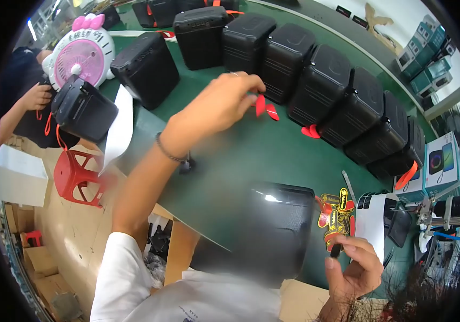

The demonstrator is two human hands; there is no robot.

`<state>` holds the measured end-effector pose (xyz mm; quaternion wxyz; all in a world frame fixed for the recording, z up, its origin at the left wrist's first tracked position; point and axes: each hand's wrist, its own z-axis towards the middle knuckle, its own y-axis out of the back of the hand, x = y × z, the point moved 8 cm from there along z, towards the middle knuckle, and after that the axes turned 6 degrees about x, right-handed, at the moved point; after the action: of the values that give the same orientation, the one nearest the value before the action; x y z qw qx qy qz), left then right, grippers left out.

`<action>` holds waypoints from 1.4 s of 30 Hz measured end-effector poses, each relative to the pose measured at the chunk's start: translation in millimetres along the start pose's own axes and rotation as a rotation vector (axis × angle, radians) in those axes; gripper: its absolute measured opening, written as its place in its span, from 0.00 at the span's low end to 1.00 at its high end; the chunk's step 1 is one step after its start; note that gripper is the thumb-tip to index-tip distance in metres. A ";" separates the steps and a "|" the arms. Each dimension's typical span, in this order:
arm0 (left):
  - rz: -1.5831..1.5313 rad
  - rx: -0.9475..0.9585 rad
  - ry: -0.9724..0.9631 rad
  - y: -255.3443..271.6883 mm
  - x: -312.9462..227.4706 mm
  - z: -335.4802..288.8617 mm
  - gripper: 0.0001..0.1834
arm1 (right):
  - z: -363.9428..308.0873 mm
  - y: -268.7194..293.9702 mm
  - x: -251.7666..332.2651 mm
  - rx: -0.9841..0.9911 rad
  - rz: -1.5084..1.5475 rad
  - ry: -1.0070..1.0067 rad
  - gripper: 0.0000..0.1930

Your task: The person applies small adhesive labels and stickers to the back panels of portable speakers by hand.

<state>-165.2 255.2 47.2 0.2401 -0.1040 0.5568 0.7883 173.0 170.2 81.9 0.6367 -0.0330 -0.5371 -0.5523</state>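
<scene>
My left hand [222, 102] reaches far across the green table, its thumb and fingers pinched at a small red strip [261, 105]. Just beside that strip lies another red piece [273, 112], close to the row of black portable speakers [321, 88]. At the lower right my right hand [354, 268] pinches a small dark oval tag [336, 250] between thumb and fingertips. Next to it is a pile of red, black and gold tags [335, 214]. Between my arms, near my body, another black speaker [281, 231] lies partly blurred.
Another red piece [310, 131] lies by the speakers. A pink and white fan [82, 53] stands at the far left, near a co-worker's hand [37, 97] at a speaker [87, 110]. A red stool [77, 174] is on the floor. Boxes [442, 161] and a metal arm [427, 212] stand at right.
</scene>
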 end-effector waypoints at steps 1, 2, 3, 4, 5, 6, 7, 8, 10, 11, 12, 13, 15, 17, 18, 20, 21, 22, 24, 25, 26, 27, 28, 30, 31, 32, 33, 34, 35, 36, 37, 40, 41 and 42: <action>-0.015 0.007 -0.006 0.9 -5.1 3.0 0.11 | 5.9 0.9 -1.9 -0.018 -0.001 0.002 0.24; -0.093 -0.005 0.060 4.7 -5.9 3.6 0.10 | 14.2 0.3 -4.8 -0.019 -0.012 -0.013 0.24; -0.168 -0.017 0.137 8.0 -6.5 1.8 0.09 | 23.2 -2.6 -3.7 0.013 -0.038 0.002 0.21; -0.184 -0.076 0.078 11.6 -12.9 1.4 0.08 | 28.7 -6.2 -1.7 0.047 -0.064 0.019 0.19; -0.198 -0.072 0.083 5.4 -14.3 -1.6 0.08 | 30.3 -9.2 -1.6 0.055 -0.068 0.007 0.19; -0.217 -0.043 0.064 -1.0 -16.7 -3.1 0.07 | 34.3 -12.9 -1.4 0.044 -0.079 0.014 0.18; -0.235 -0.014 0.045 -6.2 -18.7 -3.5 0.06 | 38.1 -15.3 -1.1 0.034 -0.089 0.021 0.17; -0.211 0.031 0.055 -9.0 -19.1 -1.6 0.05 | 42.3 -17.6 -1.7 0.047 -0.096 0.017 0.17; -0.212 -0.002 0.045 -9.3 -8.6 -4.9 0.06 | 46.4 -22.2 0.8 0.065 -0.101 0.013 0.17; -0.208 -0.034 0.030 -7.0 -5.1 -7.5 0.06 | 48.6 -24.5 2.1 0.075 -0.105 0.012 0.17; -0.224 -0.031 0.027 -6.3 -7.3 -7.3 0.06 | 49.6 -25.0 1.5 0.079 -0.116 0.000 0.17; -0.343 0.001 0.098 -4.7 -5.4 -7.2 0.07 | 51.4 -26.8 0.9 0.098 -0.144 -0.008 0.17; -0.473 0.035 0.173 -3.1 -11.7 -11.4 0.08 | 51.2 -28.6 -1.2 0.125 -0.177 -0.024 0.18; -0.604 0.365 0.074 -25.8 -43.5 -21.0 0.13 | 51.8 -32.0 9.0 0.194 -0.221 0.065 0.18; -0.557 0.429 -0.092 -32.6 -59.0 -30.3 0.18 | 52.5 -37.5 11.1 0.229 -0.239 0.062 0.19; -0.528 0.627 -0.145 -51.4 -71.2 -47.2 0.23 | 55.7 -43.6 14.1 0.296 -0.248 0.050 0.18; -0.582 0.701 -0.142 -58.9 -73.7 -53.1 0.25 | 56.7 -48.0 12.6 0.351 -0.262 0.037 0.18; -0.587 0.696 -0.129 -58.9 -72.5 -53.1 0.25 | 57.1 -50.2 10.8 0.357 -0.241 0.060 0.17; -0.655 0.795 -0.060 -58.9 -75.8 -55.4 0.26 | 57.2 -51.1 16.7 0.358 -0.254 0.047 0.17; -0.664 0.792 -0.059 -59.1 -76.0 -55.5 0.26 | 56.6 -50.7 16.1 0.344 -0.261 0.037 0.17; -0.684 0.743 -0.070 -55.9 -76.6 -53.4 0.27 | 55.0 -51.5 14.1 0.350 -0.265 0.035 0.17; -0.703 0.694 -0.083 -53.3 -77.6 -51.0 0.28 | 54.1 -46.3 11.7 0.279 -0.186 0.028 0.19; -0.706 0.691 -0.088 -54.6 -79.2 -49.8 0.28 | 52.8 -40.4 9.0 0.206 -0.108 0.023 0.20; -0.689 0.329 -0.213 -28.8 -84.8 -39.8 0.29 | 47.2 -35.8 4.0 0.116 -0.071 0.009 0.24; -0.682 0.320 -0.238 -26.4 -89.0 -38.1 0.29 | 45.8 -27.8 -0.5 0.020 -0.038 0.002 0.27; -0.676 0.230 -0.298 -16.6 -94.6 -38.9 0.29 | 38.4 -25.8 -8.0 0.038 0.031 -0.026 0.33; -0.663 0.145 -0.349 -9.0 -100.4 -42.1 0.30 | 39.1 -31.0 -10.1 0.024 0.023 -0.009 0.33; -0.597 0.043 -0.401 -5.1 -106.1 -45.5 0.29 | 39.7 -34.9 -21.2 -0.102 0.289 -0.105 0.33; -0.520 -0.008 -0.456 -8.6 -112.0 -49.0 0.29 | 37.1 -35.3 -33.7 -0.231 0.538 -0.209 0.34; -0.505 -0.024 -0.449 -7.5 -117.9 -51.4 0.27 | 40.3 -39.5 -36.8 -0.196 0.657 -0.266 0.31; -0.490 -0.038 -0.440 -7.0 -123.4 -53.0 0.25 | 40.3 -36.7 -39.8 -0.206 0.655 -0.252 0.31; -0.528 -0.096 -0.415 -6.5 -130.2 -58.9 0.21 | 46.3 -45.4 -42.1 -0.157 0.798 -0.236 0.23; -0.520 -0.099 -0.418 -8.7 -130.8 -60.8 0.21 | 48.0 -45.7 -38.7 -0.155 0.801 -0.227 0.23; -0.483 -0.127 -0.427 -10.3 -130.8 -63.1 0.20 | 46.8 -47.9 -39.7 -0.158 0.823 -0.270 0.23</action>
<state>-53.8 165.0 72.5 0.5243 -0.0803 0.4031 0.7458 114.7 207.8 46.6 0.7233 -0.3645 -0.5138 -0.2828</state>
